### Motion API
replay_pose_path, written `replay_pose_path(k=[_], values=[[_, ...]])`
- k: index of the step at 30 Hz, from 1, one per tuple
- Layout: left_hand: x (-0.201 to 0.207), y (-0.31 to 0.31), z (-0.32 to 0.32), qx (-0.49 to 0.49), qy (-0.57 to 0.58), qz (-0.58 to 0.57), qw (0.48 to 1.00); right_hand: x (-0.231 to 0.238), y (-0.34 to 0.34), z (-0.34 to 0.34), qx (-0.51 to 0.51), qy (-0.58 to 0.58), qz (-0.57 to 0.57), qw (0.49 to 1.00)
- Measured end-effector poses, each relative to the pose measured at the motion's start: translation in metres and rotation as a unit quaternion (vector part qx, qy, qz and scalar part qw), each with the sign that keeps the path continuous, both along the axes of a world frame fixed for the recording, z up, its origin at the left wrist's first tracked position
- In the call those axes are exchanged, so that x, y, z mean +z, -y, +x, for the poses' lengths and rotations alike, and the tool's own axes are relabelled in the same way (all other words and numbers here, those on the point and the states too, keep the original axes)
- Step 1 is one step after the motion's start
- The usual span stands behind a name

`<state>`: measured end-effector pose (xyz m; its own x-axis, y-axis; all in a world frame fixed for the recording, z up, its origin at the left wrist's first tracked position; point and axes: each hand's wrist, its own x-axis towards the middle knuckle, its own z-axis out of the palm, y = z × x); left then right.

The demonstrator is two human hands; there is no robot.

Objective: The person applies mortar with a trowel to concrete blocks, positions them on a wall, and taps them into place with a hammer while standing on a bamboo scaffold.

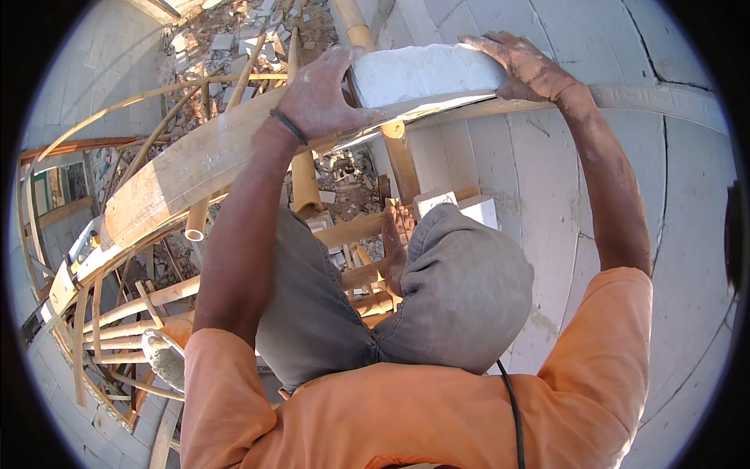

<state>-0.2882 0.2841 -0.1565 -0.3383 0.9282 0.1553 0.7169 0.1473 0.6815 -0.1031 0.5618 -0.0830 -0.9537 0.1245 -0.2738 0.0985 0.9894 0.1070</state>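
Rubble (pixel 205 64) is strewn at the top. Poles (pixel 141 308) are ranged side by side at lower left. At upper left, a pale wall (pixel 98 82) is crossed by shadow.

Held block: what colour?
The held block is white; the head view shows it best.

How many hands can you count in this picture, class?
2: the left hand at the white masonry block's left end, the right hand at its right end. Neither is hidden.

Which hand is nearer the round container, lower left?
Left. Holding the white block, the left hand is forward and right of the container; the right hand, at the block's opposite end, is farther right.
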Motion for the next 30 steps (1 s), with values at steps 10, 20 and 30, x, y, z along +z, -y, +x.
replay_pose_path(k=[10, 20, 30], values=[[0.001, 0.0, 0.0, 0.008, -0.006, -0.01, 1.0, 0.003, -0.004, -0.005, -0.006, 0.006, -0.059, 0.998], [-0.002, -0.001, 0.003, 0.008, 0.005, 0.025, 1.0, 0.002, -0.012, -0.004, 0.02, 0.016, -0.073, 0.997], [0.002, -0.003, 0.0, -0.013, 0.003, 0.002, 1.0, 0.002, 0.001, -0.003, -0.02, 0.046, 0.001, 0.999]])
